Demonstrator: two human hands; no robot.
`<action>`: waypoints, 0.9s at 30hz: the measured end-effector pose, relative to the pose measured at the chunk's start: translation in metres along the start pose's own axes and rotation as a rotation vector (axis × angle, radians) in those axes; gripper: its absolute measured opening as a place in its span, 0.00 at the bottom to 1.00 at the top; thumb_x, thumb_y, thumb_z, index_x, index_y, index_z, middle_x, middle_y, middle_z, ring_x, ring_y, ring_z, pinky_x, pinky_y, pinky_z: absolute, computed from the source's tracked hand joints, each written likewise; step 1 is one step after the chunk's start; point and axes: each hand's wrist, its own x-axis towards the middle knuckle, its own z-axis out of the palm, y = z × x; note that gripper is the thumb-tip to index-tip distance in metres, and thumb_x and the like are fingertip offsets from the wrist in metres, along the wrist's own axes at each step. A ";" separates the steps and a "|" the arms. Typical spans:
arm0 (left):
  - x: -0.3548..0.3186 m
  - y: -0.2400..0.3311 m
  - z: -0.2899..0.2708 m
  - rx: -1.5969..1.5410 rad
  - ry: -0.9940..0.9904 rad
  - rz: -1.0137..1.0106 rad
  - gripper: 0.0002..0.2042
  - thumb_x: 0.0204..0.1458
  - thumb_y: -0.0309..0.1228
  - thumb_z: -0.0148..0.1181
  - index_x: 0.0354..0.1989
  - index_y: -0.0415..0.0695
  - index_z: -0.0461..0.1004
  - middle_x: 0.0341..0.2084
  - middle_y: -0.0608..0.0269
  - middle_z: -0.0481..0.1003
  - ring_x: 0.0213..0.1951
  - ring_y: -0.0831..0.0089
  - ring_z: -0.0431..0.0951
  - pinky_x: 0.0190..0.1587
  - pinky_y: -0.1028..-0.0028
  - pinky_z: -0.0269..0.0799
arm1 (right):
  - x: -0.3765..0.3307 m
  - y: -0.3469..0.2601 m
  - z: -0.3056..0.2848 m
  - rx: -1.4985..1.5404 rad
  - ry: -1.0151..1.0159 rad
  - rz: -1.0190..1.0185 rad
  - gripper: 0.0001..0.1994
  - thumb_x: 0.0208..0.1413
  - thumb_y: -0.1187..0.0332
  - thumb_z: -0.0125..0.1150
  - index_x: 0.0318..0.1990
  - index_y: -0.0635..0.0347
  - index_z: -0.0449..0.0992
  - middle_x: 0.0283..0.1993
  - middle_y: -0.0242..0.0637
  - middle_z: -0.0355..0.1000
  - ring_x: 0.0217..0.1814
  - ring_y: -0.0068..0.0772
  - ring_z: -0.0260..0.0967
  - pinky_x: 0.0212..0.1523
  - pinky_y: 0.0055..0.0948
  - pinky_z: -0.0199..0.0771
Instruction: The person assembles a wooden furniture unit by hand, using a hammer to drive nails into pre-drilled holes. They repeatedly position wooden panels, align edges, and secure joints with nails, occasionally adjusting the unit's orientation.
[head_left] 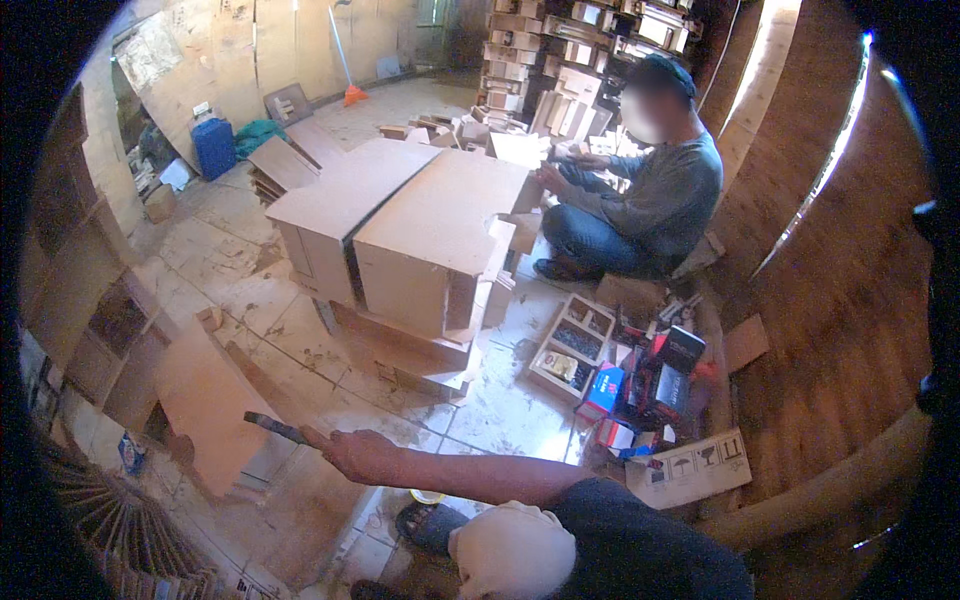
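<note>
Neither my left hand nor my right hand shows. Low in the picture a person in a beige cap [515, 550] and dark shirt [640, 540] bends over, seen from above. That person's outstretched hand [355, 455] grips a short dark stick-like tool [272, 427], its kind unclear. Beyond stands a large box-shaped cabinet of light brown board [430, 220], with a dark gap across its top. Another person [650, 200] sits on the floor at its right, hands near a pale board [517, 150].
A divided wooden tray [572, 345] of small hardware lies beside red and blue boxes [603, 388] and a flattened carton [690, 472]. A loose panel [210, 410] lies at left. Wood pieces [515, 60] are stacked at the back. A blue container [213, 147] and a broom [352, 92] stand by the wall.
</note>
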 end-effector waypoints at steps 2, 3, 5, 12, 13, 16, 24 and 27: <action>-0.003 -0.003 0.006 0.027 0.001 -0.010 0.21 0.54 0.33 0.57 0.55 0.40 0.64 0.51 0.48 0.67 0.52 0.54 0.66 0.55 0.62 0.60 | 0.000 -0.001 0.001 -0.004 0.024 -0.009 0.29 0.62 0.65 0.44 0.69 0.47 0.41 0.36 0.52 0.72 0.31 0.57 0.73 0.29 0.51 0.74; -0.003 -0.003 0.011 0.007 -0.006 0.008 0.20 0.54 0.33 0.57 0.54 0.40 0.65 0.50 0.48 0.67 0.51 0.54 0.67 0.55 0.62 0.60 | 0.000 -0.002 0.001 0.005 0.035 -0.012 0.29 0.63 0.65 0.44 0.69 0.48 0.42 0.35 0.52 0.72 0.30 0.57 0.73 0.29 0.51 0.74; -0.003 -0.004 0.017 0.005 -0.011 0.006 0.19 0.55 0.34 0.56 0.53 0.40 0.66 0.49 0.49 0.68 0.50 0.54 0.68 0.54 0.62 0.61 | 0.001 -0.003 -0.001 0.022 0.011 0.014 0.29 0.63 0.65 0.44 0.69 0.48 0.42 0.35 0.52 0.72 0.30 0.57 0.73 0.29 0.51 0.74; -0.001 -0.019 0.032 -0.006 0.012 -0.005 0.16 0.55 0.34 0.56 0.50 0.40 0.69 0.44 0.49 0.71 0.45 0.55 0.71 0.50 0.62 0.65 | 0.001 -0.004 -0.004 0.035 0.015 0.006 0.29 0.62 0.65 0.45 0.68 0.48 0.41 0.35 0.52 0.72 0.30 0.57 0.73 0.30 0.50 0.75; -0.002 -0.023 0.033 -0.006 0.022 -0.007 0.16 0.55 0.34 0.56 0.49 0.40 0.70 0.43 0.49 0.72 0.44 0.55 0.71 0.50 0.62 0.65 | 0.003 -0.003 -0.002 0.008 -0.017 0.022 0.30 0.62 0.65 0.44 0.69 0.48 0.40 0.35 0.52 0.72 0.31 0.56 0.73 0.30 0.50 0.75; -0.010 -0.040 0.028 -0.010 0.050 -0.016 0.14 0.56 0.34 0.56 0.48 0.41 0.71 0.41 0.50 0.73 0.43 0.55 0.73 0.48 0.62 0.67 | 0.008 0.007 0.009 -0.013 -0.020 0.050 0.27 0.61 0.65 0.45 0.67 0.49 0.46 0.35 0.51 0.72 0.31 0.55 0.73 0.31 0.49 0.75; -0.076 -0.113 0.007 0.071 0.288 -0.142 0.12 0.56 0.35 0.55 0.43 0.41 0.75 0.36 0.50 0.77 0.37 0.55 0.76 0.44 0.62 0.71 | 0.005 0.021 -0.016 -0.095 0.034 0.089 0.27 0.58 0.68 0.50 0.66 0.53 0.55 0.41 0.60 0.72 0.41 0.59 0.71 0.43 0.51 0.70; -0.083 -0.108 0.006 0.020 0.381 -0.149 0.12 0.57 0.35 0.55 0.42 0.41 0.77 0.34 0.51 0.78 0.36 0.55 0.78 0.42 0.62 0.72 | -0.004 -0.016 -0.013 -0.068 0.178 0.022 0.31 0.58 0.70 0.52 0.68 0.46 0.51 0.35 0.59 0.73 0.34 0.64 0.71 0.34 0.54 0.71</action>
